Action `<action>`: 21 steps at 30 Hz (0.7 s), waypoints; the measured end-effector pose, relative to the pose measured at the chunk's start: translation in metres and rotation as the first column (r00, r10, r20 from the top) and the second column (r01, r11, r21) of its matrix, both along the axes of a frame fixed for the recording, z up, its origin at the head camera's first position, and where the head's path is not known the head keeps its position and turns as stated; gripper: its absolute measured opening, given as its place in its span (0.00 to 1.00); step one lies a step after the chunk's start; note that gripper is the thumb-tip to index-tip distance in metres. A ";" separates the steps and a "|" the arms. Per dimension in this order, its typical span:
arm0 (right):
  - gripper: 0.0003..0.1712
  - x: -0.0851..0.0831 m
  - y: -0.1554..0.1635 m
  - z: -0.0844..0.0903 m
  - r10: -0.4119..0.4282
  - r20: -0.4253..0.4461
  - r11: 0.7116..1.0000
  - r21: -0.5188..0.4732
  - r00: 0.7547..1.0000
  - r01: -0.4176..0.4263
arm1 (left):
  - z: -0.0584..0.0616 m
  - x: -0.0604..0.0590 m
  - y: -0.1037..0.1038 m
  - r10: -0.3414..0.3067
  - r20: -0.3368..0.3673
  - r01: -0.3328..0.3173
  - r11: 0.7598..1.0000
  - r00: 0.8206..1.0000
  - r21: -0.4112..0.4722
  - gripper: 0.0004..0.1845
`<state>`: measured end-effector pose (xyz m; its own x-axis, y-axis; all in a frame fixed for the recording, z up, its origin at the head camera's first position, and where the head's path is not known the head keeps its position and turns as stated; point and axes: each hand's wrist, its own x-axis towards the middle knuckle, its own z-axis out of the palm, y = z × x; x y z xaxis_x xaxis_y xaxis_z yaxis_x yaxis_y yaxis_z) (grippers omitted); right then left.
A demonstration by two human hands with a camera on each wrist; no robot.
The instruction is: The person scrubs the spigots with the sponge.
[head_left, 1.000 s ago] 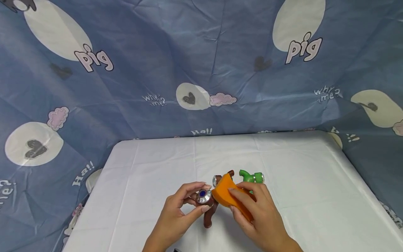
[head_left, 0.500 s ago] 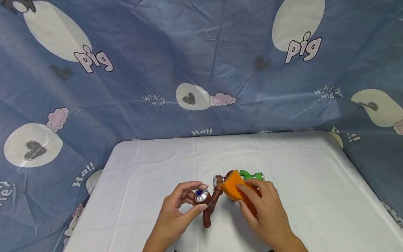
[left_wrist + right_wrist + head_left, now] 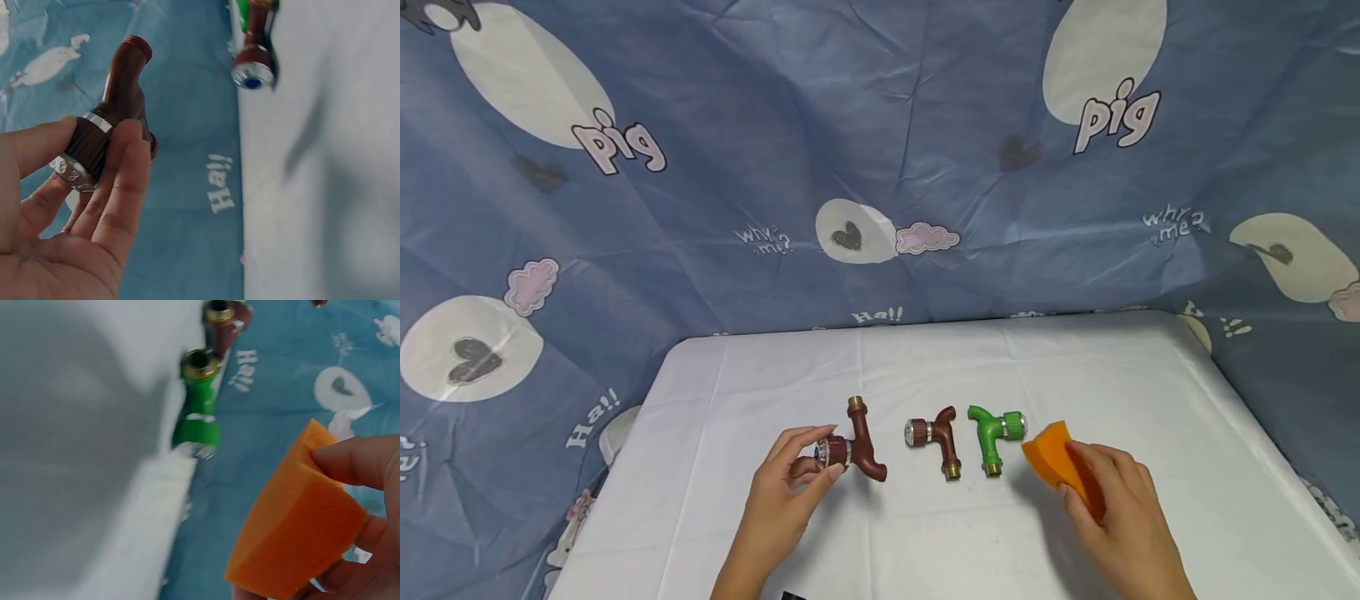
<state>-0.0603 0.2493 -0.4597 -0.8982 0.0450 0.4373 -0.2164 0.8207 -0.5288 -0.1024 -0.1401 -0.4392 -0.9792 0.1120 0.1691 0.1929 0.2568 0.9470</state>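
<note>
Three toy taps lie in a row on the white table (image 3: 1150, 392). My left hand (image 3: 797, 475) pinches the silver knob end of the left brown tap (image 3: 859, 446), seen close in the left wrist view (image 3: 115, 122) between thumb and fingers (image 3: 125, 169). A second brown tap (image 3: 942, 437) (image 3: 255, 53) and a green tap (image 3: 992, 433) (image 3: 199, 406) lie free to its right. My right hand (image 3: 1112, 500) grips a folded orange sponge (image 3: 1060, 462) (image 3: 294, 525) just right of the green tap, apart from it.
A blue cartoon-print cloth (image 3: 880, 167) hangs behind and round the table's sides. The table's back edge (image 3: 925, 321) lies beyond the taps. White cloth stretches left and right of the row.
My right hand has drawn the sponge away to the right, off the taps. My left hand has carried its brown tap leftward and laid it beside the others.
</note>
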 end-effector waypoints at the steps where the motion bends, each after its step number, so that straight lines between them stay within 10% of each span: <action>1: 0.34 0.002 0.004 -0.003 -0.010 0.016 1.000 0.000 1.000 0.010 | -0.002 0.000 -0.003 0.002 0.023 -0.002 1.000 1.000 0.005 0.27; 14: 0.34 0.018 0.035 -0.021 -0.178 0.270 0.984 0.079 0.946 0.163 | -0.024 0.001 -0.034 0.041 0.293 -0.049 0.999 0.955 0.022 0.24; 21: 0.36 0.015 0.045 -0.025 -0.198 0.422 0.980 0.100 0.885 0.172 | -0.035 -0.003 -0.051 -0.057 0.377 0.088 0.994 0.925 -0.066 0.23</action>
<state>-0.0455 0.2941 -0.4848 -0.9764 0.2151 0.0200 0.1786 0.8556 -0.4858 -0.1054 -0.1914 -0.4742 -0.9582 0.1826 -0.2202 -0.1503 0.3337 0.9306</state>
